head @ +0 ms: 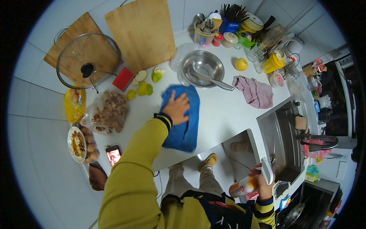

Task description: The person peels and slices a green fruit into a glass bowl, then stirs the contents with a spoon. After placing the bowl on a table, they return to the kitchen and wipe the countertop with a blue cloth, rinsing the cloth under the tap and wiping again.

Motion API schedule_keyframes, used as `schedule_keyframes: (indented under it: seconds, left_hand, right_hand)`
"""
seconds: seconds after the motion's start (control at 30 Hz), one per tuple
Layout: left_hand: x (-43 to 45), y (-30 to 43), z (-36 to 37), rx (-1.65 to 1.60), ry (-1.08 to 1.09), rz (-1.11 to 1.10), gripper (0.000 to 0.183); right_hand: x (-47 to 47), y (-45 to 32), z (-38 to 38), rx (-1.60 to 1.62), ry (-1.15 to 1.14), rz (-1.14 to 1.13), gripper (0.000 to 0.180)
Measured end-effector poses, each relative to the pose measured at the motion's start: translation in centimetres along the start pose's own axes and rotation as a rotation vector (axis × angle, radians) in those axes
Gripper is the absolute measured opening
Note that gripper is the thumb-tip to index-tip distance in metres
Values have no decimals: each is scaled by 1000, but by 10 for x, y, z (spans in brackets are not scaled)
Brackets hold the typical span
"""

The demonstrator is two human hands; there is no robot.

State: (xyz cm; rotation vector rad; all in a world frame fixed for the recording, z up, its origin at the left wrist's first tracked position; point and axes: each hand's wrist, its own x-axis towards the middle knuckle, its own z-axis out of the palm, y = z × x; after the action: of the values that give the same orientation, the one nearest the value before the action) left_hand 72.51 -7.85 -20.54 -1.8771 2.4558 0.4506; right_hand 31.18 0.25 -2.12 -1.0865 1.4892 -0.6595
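My left hand (175, 108) lies flat, fingers spread, on a blue cloth (190, 126) spread over the white countertop (226, 111). Down at the right, beside the sink, my right hand (263, 181) is closed around a spray bottle (244, 186) with an orange and white body and a white trigger head. The bottle is tilted. Beyond the cloth sits a steel bowl (202, 68) with a knife (213, 80) resting across its rim. Cut green pepper pieces (144, 88) lie left of the cloth. A crumpled pink cloth (254, 92) is at the right.
Cutting boards (143, 34) and a glass lid (88, 61) lean at the back wall. A bag of brown food (110, 113), a plate of food (77, 145) and a phone (113, 155) are left. Jars and a utensil tub (203, 37) stand behind; the sink (283, 137) is right.
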Motion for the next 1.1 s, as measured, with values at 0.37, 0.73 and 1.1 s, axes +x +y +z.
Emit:
schedule_keyframes:
  seconds: [0.37,0.73,1.1]
  left_hand:
    - [-123,8,29,47,20,-245,63]
    - [-91,-51,12,-27,135,-538,58]
    - [-154,130,71,-115,237,-47,44]
  right_hand:
    - [-1,-2,0,-19,-100,8,34]
    - [-4,-2,-8,-87,-88,-91,34]
    - [1,-16,25,-85,-268,-121,36]
